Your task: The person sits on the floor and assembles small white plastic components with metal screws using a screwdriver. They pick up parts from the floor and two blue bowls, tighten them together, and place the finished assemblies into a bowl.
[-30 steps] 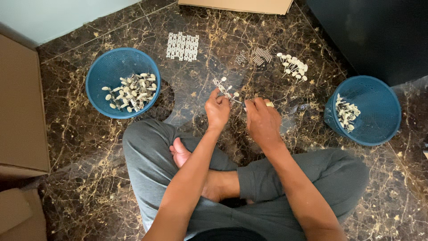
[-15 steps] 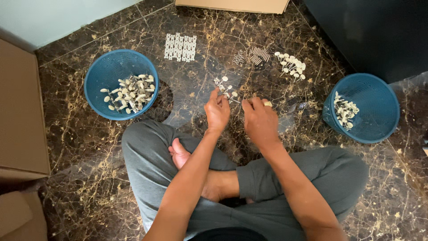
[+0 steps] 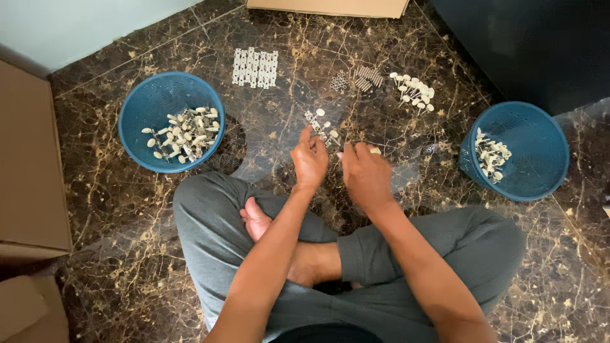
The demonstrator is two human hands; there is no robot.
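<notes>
Looks like the assembly step is in hand here: the person sits cross-legged on the floor [image 3: 114, 209] with both hands up over the lap, fitting small cream-capped metal bits together. The left hand [image 3: 310, 160] is curled narrow, fingertips pinched near a little part [image 3: 316, 122] that sits at the near end of a small loose cluster. The right hand [image 3: 365, 174] is closed around a cream piece [image 3: 375, 151] that pokes out past the knuckles. The two hands are just beside each other, not quite touching as far as I can tell. The left basket [image 3: 170, 121] holds a pile of mixed cream and metal parts, the right basket [image 3: 520, 151] a smaller pile along its left wall. Far from the hands lie a white grid [image 3: 255, 67], a few springs [image 3: 367, 76] and a row of caps [image 3: 413, 89]. My guess is the next move needs a careful line-up of the two pieces, since they're tiny and easy to drop. Compared with a second ago, hardly anything differs: the hands stay in the same spot, fingers shifted only slightly, piles unchanged.
</notes>
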